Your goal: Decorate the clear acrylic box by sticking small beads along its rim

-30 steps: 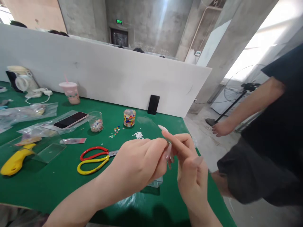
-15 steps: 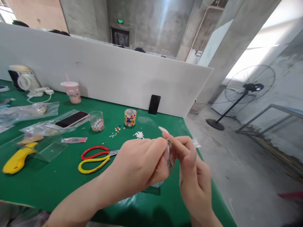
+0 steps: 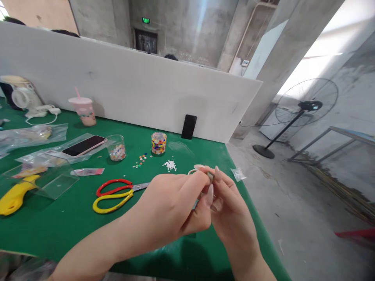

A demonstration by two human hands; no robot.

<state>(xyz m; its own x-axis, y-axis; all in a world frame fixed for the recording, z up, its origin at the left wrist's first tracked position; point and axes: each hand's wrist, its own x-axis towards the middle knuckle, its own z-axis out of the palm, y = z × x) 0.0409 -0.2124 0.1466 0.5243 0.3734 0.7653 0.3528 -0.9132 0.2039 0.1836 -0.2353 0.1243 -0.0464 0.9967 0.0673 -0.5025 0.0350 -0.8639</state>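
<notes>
Here, a tiny piece was pinched between the fingers of the left hand and the right hand, which were pressed together tip to tip. It was held in the air above the green tabletop, near its right edge. Red and yellow scissors were laid just left of the hands. Farther back, a heap of white bits and a small cup covered in coloured squares were seen.

You can read nothing for certain here. The green lit sign above the far dark doorway carries characters too small and blurred to make out. Print on the pink cup is unclear, as is the small piece pinched between your left hand and right hand
</notes>
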